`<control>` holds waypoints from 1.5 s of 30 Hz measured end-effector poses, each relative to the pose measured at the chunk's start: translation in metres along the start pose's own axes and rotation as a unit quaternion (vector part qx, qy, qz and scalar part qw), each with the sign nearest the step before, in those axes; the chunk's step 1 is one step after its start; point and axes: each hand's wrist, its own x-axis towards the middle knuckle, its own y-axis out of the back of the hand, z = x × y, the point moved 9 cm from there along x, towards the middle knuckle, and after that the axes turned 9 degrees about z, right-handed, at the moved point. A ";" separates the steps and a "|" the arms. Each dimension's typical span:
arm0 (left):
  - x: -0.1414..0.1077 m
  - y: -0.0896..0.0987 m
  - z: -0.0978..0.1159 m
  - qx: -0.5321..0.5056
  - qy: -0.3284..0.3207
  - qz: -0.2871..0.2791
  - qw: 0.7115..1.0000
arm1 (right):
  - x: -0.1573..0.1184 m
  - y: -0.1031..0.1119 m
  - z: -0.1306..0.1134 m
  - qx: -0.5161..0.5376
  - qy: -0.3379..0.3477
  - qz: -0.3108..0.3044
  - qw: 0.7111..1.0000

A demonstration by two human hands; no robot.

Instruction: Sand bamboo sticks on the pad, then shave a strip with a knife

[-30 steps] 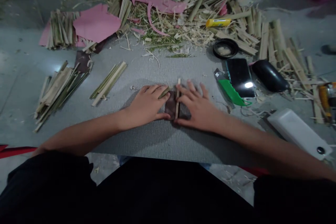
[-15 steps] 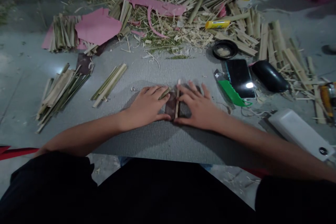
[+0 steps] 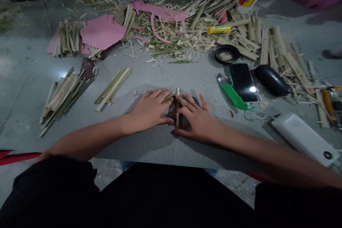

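Note:
A thin pale bamboo strip [image 3: 177, 123] lies upright in the view on a dark brown sheet [image 3: 171, 112], flat on the grey table. My right hand [image 3: 199, 115] rests over the strip with fingers spread, its index finger and thumb touching it. On the sheet's left side is my left hand [image 3: 149, 110], palm down; a short greenish bamboo piece [image 3: 167, 97] is held at its index finger. Two bundles of strips lie further left, a small one [image 3: 113, 89] and a larger one [image 3: 62, 98].
Shavings and pink paper [image 3: 103, 32] spread along the back. At the right are a black dish [image 3: 227, 54], a phone [image 3: 243, 82], a green-handled cutter [image 3: 235, 96], a black case [image 3: 271, 80] and a white box [image 3: 304, 137].
The right hand has shifted slightly left and toward me with the pale strip, covering more of the brown sheet. My left hand has barely moved.

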 end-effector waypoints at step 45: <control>0.002 -0.006 0.001 0.014 0.005 -0.019 1.000 | 0.020 0.019 0.027 -0.022 -0.006 0.031 0.999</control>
